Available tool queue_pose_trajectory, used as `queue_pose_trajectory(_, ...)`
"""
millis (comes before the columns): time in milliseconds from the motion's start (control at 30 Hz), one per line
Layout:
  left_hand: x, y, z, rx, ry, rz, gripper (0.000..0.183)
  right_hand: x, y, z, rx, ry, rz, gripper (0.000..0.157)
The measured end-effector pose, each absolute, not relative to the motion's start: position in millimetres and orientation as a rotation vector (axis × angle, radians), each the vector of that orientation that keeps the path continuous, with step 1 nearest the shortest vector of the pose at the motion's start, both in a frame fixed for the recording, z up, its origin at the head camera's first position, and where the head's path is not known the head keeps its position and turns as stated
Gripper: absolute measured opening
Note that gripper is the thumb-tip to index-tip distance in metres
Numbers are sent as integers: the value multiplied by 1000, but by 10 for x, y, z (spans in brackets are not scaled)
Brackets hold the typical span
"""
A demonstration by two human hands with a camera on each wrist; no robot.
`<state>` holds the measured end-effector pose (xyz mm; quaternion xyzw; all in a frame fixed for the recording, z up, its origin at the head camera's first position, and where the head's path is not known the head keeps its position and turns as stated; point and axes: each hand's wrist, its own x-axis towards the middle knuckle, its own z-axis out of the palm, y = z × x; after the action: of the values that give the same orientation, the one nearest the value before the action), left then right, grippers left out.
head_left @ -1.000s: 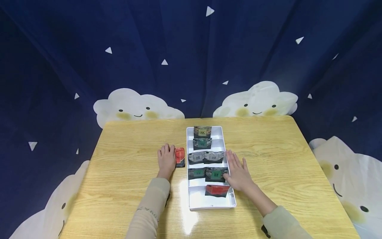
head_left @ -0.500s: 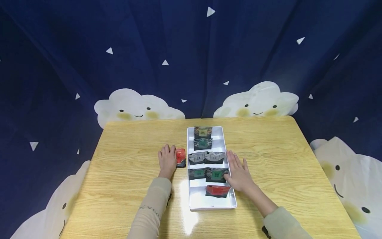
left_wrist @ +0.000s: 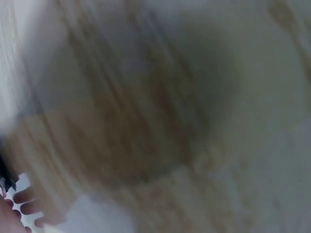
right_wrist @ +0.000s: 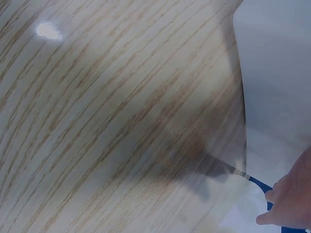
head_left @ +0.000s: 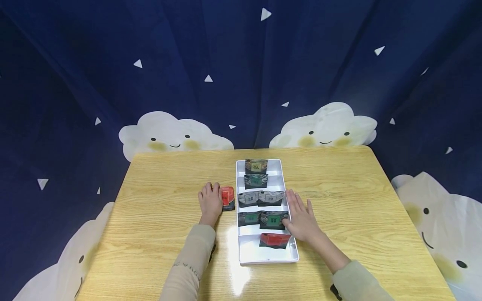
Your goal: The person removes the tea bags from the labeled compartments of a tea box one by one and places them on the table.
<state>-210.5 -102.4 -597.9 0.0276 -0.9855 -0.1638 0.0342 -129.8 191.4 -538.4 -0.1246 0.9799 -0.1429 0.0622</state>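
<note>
My left hand (head_left: 211, 202) lies against the left edge of a flat red and black packet (head_left: 228, 198) on the table, left of the white tray. Its fingers bend downward, and the hand hides their tips and part of the packet; I cannot tell whether they pinch it. In the left wrist view only a few fingers show at the lower left corner. My right hand (head_left: 302, 219) rests along the right side of the divided white tray (head_left: 250, 251), fingers straight, thumb over the rim. In the tray's nearest compartment a red packet (head_left: 275, 240) leans at the right.
Further compartments hold two green-labelled packets (head_left: 273, 220), two grey packets (head_left: 270, 198), a single green packet (head_left: 256, 181) and a brown packet (head_left: 256, 166). The wooden table (head_left: 346, 188) ends at a dark blue curtain (head_left: 241, 75) with printed clouds.
My left hand shifts slightly left, and a little more of the red and black packet shows. The right hand and the tray stay where they were.
</note>
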Motion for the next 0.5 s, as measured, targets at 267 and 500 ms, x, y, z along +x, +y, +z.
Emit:
queue_pose_trajectory(267,-2075,-1007,-5837,65,-2833,-623,34,-1300,1917,-5389,-383,2962,-439,85)
queue_pose_trajectory(500,-1974,-856,-5607,-177,-2652,-542,28,-1290,1910,-5363,-391,2976,-425,84)
